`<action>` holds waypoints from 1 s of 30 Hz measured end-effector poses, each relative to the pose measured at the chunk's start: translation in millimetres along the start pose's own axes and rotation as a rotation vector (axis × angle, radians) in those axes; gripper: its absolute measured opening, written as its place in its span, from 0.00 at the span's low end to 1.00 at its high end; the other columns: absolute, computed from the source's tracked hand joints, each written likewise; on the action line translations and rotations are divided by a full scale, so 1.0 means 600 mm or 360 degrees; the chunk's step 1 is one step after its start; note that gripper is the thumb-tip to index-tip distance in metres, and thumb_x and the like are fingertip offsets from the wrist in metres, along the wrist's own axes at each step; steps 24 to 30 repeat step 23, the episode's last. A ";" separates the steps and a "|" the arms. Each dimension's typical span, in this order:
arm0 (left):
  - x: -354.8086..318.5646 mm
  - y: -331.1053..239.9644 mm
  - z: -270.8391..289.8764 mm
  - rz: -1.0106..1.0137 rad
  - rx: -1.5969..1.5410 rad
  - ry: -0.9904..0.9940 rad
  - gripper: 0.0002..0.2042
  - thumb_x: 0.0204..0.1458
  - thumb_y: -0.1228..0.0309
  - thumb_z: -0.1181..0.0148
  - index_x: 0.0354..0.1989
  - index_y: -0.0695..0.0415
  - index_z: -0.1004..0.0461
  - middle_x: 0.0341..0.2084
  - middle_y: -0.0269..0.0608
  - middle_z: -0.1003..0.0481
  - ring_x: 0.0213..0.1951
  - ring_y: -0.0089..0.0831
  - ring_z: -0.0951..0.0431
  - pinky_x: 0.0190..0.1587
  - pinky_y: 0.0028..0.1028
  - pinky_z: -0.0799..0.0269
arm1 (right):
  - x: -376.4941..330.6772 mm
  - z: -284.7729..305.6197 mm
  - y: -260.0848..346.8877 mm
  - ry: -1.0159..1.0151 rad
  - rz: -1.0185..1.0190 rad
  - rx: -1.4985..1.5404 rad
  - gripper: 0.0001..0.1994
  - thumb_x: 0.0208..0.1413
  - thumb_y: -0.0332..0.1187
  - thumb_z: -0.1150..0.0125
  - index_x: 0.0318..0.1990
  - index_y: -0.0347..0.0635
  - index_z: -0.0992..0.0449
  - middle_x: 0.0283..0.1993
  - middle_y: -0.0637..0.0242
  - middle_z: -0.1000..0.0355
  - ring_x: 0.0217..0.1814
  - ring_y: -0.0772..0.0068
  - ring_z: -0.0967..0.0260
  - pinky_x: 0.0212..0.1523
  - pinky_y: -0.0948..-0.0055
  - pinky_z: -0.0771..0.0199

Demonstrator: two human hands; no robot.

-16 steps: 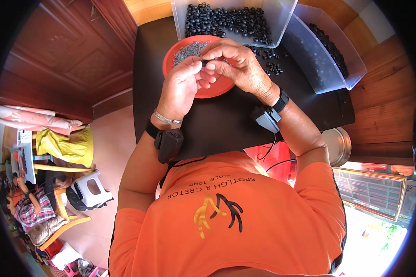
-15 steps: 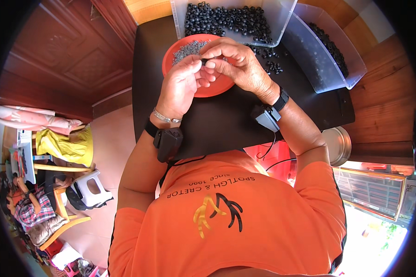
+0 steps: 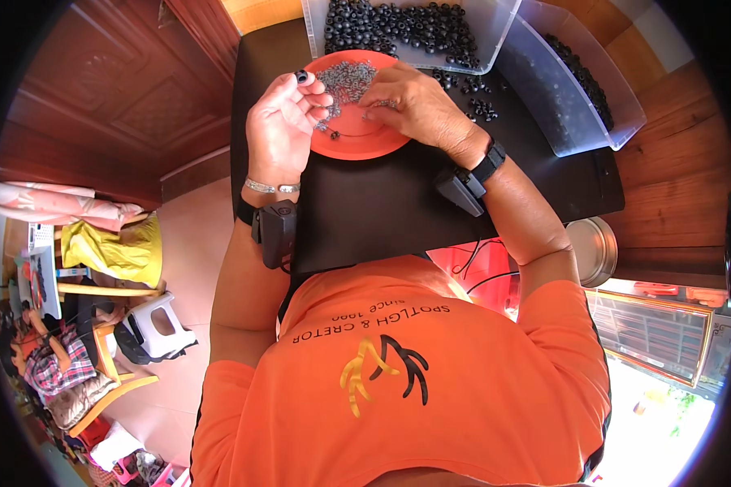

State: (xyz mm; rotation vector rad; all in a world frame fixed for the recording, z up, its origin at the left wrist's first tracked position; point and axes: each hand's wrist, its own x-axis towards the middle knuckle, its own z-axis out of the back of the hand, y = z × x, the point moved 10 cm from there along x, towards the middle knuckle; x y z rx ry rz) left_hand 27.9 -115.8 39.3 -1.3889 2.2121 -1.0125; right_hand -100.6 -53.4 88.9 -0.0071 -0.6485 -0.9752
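Note:
My left hand (image 3: 278,134) is raised at the left edge of a round orange-red plate (image 3: 357,151), palm partly turned up. Between its fingertips it pinches a small black ring-shaped piece (image 3: 301,76) with a hole. The plate holds a heap of small grey metal-looking pieces (image 3: 343,81), and one small dark piece (image 3: 334,135) lies near its lower left. Over the plate's right side, my right hand (image 3: 422,109) reaches down with thumb and fingers drawn together at the grey pieces. Whatever its fingertips hold is too small to make out.
Behind the plate stands a clear plastic bin (image 3: 483,71) with many black round pieces (image 3: 398,31). To its right, a second clear bin (image 3: 556,122) also contains black pieces. Several loose black pieces (image 3: 481,109) lie on the dark table (image 3: 365,215) between bins and hand.
My hands have moved apart from where they met above the plate. The left went left with the black piece; the right lowered to the grey pieces. The plate shifted slightly away.

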 end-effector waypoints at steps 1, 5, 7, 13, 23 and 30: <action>-0.002 0.003 0.000 0.0018 0.0011 -0.0020 0.09 0.57 0.67 0.51 0.35 0.60 0.29 0.30 0.40 0.26 0.32 0.32 0.25 0.36 0.28 0.31 | 0.000 -0.004 0.003 0.0002 0.0002 0.0001 0.10 0.43 0.28 0.36 0.36 0.45 0.22 0.35 0.66 0.28 0.41 0.61 0.32 0.41 0.67 0.29; -0.004 0.006 -0.003 0.0036 0.0017 -0.0044 0.09 0.56 0.67 0.51 0.34 0.59 0.30 0.30 0.41 0.26 0.32 0.32 0.25 0.36 0.28 0.31 | 0.000 -0.033 0.009 0.0113 0.0038 -0.0164 0.07 0.44 0.29 0.38 0.33 0.44 0.23 0.33 0.66 0.29 0.42 0.60 0.33 0.42 0.64 0.30; -0.003 0.006 -0.003 0.0045 0.0014 -0.0044 0.09 0.56 0.67 0.51 0.34 0.59 0.30 0.29 0.41 0.26 0.32 0.32 0.25 0.36 0.28 0.31 | -0.001 -0.041 0.007 0.0165 0.0059 -0.0238 0.06 0.45 0.29 0.39 0.32 0.44 0.23 0.33 0.66 0.29 0.42 0.60 0.33 0.42 0.64 0.30; 0.009 -0.011 0.022 0.0009 -0.0066 -0.0087 0.09 0.56 0.66 0.50 0.33 0.58 0.29 0.29 0.41 0.25 0.32 0.33 0.25 0.36 0.28 0.31 | -0.005 -0.018 -0.007 0.0009 0.0080 -0.0330 0.06 0.44 0.28 0.41 0.32 0.44 0.24 0.33 0.66 0.30 0.40 0.59 0.32 0.42 0.64 0.31; 0.005 -0.010 0.022 -0.0003 -0.0062 -0.0130 0.09 0.55 0.65 0.50 0.33 0.58 0.30 0.29 0.41 0.26 0.32 0.34 0.25 0.36 0.29 0.32 | 0.005 -0.018 -0.011 0.0057 -0.0050 -0.0442 0.07 0.44 0.34 0.38 0.33 0.49 0.21 0.35 0.68 0.28 0.44 0.62 0.32 0.48 0.66 0.31; 0.005 -0.010 0.022 -0.0003 -0.0062 -0.0130 0.09 0.55 0.65 0.50 0.33 0.58 0.30 0.29 0.41 0.26 0.32 0.34 0.25 0.36 0.29 0.32 | 0.005 -0.018 -0.011 0.0057 -0.0050 -0.0442 0.07 0.44 0.34 0.38 0.33 0.49 0.21 0.35 0.68 0.28 0.44 0.62 0.32 0.48 0.66 0.31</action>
